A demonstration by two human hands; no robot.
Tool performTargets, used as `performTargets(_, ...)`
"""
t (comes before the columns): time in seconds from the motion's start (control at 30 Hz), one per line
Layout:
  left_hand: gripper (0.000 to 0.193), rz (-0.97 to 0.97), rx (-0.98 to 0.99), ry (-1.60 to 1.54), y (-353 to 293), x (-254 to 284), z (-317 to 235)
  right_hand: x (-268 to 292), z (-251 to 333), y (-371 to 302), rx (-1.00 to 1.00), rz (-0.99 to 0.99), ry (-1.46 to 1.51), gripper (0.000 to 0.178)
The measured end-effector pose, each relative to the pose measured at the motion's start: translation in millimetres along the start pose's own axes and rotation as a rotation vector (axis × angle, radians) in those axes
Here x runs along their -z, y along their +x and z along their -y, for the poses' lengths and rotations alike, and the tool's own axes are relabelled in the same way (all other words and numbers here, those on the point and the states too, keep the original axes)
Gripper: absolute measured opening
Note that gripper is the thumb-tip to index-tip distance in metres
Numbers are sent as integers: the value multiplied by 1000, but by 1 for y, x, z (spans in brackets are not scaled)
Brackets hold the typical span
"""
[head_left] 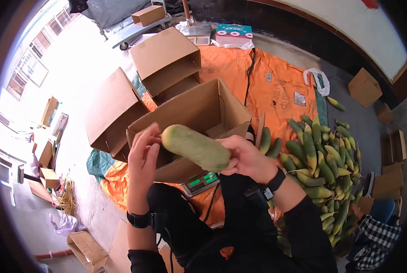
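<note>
A thick green radish (pixel 194 146) with a paler, yellowish left end is held up over the near edge of an open cardboard box (pixel 189 109). My right hand (pixel 246 159) is closed around the radish's right end. At the pale end, the curled fingers of my left hand (pixel 144 150) seem to pinch the thin root tail; the contact is small. Beneath the box a scale with a green lit display (pixel 202 183) shows in part. The box's floor is partly hidden by the radish and my hands. A large heap of green radishes (pixel 324 166) lies to my right.
Two more cardboard boxes, one tipped (pixel 114 109) and one farther back (pixel 164 57), stand beyond my left hand. An orange tarp (pixel 281 86) covers the floor. At the lower right, another person's checked sleeve (pixel 378 234) and hand (pixel 357 211) are beside the heap.
</note>
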State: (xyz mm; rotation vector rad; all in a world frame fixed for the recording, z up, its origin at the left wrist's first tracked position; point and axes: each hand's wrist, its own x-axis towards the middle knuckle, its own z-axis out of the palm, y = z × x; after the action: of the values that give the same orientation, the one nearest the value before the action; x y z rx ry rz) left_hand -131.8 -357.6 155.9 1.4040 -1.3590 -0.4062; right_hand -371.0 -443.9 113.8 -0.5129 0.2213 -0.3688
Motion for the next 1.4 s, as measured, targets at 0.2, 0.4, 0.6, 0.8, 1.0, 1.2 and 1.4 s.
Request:
performTargets(0.2,24,137,334,6,-9,18,41,7,0,33,-117,79,65,73)
performTargets(0.4,38,221,443,385,-4,7,56,-2,-9,16,78,-105,-91,61)
performTargets(0.6,36,408,450,488,-7,4,97,23,-23,-45,194,-248,-271,30)
performTargets(0.8,30,423,377,516,-4,-2,82,125,-40,-134,382,-1038,-435,24)
performTargets(1.0,21,437,358,453,-4,-13,77,248,-124,-232,82,-1508,-488,19)
performTargets(1.2,16,297,210,474,-18,-21,64,321,-231,-289,-192,-1622,-406,15)
performTargets(1.4,14,168,227,395,-28,-28,53,313,-253,-228,-440,-1227,-1311,19)
